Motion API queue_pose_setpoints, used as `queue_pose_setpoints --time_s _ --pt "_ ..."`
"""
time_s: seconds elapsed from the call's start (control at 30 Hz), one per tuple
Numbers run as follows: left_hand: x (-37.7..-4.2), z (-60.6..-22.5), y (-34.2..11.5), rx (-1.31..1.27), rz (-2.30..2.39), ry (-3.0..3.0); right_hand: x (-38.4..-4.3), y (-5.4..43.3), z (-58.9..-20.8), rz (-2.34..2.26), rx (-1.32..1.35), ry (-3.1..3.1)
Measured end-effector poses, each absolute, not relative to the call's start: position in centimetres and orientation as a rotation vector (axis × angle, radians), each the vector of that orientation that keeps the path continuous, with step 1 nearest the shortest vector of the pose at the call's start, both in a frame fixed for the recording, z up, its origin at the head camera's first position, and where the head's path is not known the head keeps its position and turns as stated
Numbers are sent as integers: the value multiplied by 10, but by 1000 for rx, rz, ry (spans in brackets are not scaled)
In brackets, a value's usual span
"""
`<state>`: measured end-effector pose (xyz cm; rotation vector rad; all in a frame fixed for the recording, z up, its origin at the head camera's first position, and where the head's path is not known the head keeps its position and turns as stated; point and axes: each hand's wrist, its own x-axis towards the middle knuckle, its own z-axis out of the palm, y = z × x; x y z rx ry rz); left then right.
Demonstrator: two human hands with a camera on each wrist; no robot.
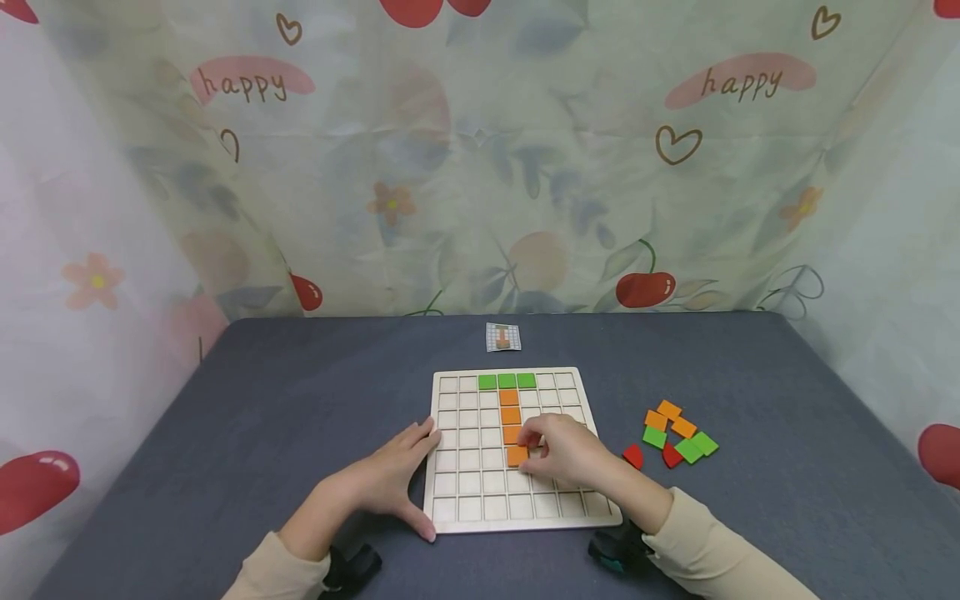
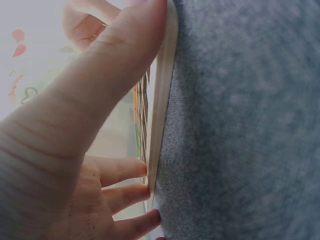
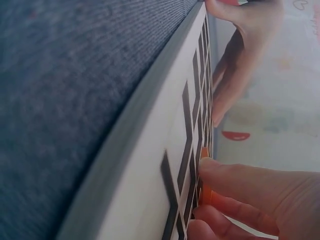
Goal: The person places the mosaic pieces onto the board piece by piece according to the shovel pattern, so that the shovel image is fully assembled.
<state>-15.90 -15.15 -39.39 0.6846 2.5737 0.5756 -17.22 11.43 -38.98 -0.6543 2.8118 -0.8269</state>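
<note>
A pale wooden grid board (image 1: pixel 468 483) lies in front of me. Three green tiles (image 1: pixel 507 381) fill part of its top row, and a column of orange tiles (image 1: pixel 510 415) runs down from the middle one. My right hand (image 1: pixel 566 454) pinches the lowest orange tile (image 1: pixel 516 457) between thumb and fingers, down at the board's surface; the right wrist view shows this orange tile (image 3: pixel 207 192) beside the thumb. Along the board's left side rests my left hand (image 1: pixel 390 475), fingers spread at the edge and thumb at the near left corner.
Right of the board lies a loose group of orange tiles (image 1: pixel 669 409), green tiles (image 1: pixel 655 437) and red pieces (image 1: pixel 633 455). A small printed card (image 1: pixel 502 337) sits behind the board on the dark cloth (image 1: pixel 322 383). Patterned curtains (image 1: pixel 480 167) hang around the table.
</note>
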Motion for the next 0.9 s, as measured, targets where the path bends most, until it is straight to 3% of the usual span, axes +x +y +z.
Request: queue_pose_setpoints --time_s 0.9 --pt "-159 -393 -151 669 574 2566 -173 114 -390 -798 -642 2813"
